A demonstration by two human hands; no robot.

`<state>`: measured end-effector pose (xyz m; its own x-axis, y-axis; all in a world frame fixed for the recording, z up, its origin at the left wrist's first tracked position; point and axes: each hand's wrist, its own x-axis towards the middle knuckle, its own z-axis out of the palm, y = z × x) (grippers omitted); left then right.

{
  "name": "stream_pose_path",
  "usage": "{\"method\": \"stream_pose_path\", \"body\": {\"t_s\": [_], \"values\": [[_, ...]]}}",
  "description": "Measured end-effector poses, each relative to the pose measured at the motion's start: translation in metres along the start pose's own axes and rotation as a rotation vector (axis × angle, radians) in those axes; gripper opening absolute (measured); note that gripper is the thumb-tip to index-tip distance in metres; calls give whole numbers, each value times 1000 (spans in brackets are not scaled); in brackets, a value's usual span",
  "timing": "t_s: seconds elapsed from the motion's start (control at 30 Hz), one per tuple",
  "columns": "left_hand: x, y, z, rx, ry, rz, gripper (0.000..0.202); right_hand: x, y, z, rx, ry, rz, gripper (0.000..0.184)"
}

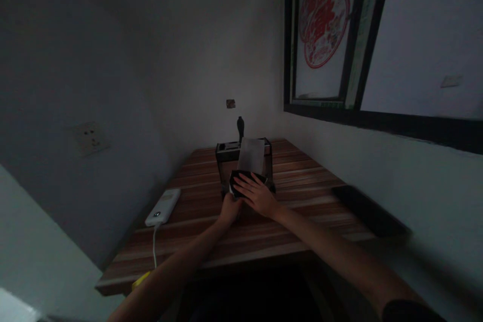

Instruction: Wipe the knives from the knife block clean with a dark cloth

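A small black object (237,177) with flat faces and a pale edge is between my hands; its exact kind is too dark to tell. My left hand (231,208) grips it from below, the fingers partly hidden behind it. Across its front face, my right hand (258,195) lies flat with the fingers stretched out. A pale, see-through sheet (252,155) rises just behind the object; whether the two are joined, I cannot tell. Behind them stands a black-framed rack (218,153), and a dark upright handle (240,126) sticks up at its back.
The wood-striped table (204,249) meets walls at the back and right. A white power bank (164,207) with a white cable (154,246) lies at left. Near the right edge rests a dark flat slab (370,209). Something yellow (141,280) shows by my left forearm.
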<state>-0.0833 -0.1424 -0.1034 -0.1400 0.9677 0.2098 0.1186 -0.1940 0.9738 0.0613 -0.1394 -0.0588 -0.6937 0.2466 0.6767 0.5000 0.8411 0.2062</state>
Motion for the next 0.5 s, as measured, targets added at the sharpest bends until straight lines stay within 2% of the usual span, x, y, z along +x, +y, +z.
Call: {"method": "stream_pose_path", "body": {"t_s": [0.23,0.5], "values": [[5,-5,-1,-9,18,41,14,0,3,0,1,0,-2,45],[1,-4,1,-21,-37,2,6,1,3,-3,-8,-6,-12,44]]}}
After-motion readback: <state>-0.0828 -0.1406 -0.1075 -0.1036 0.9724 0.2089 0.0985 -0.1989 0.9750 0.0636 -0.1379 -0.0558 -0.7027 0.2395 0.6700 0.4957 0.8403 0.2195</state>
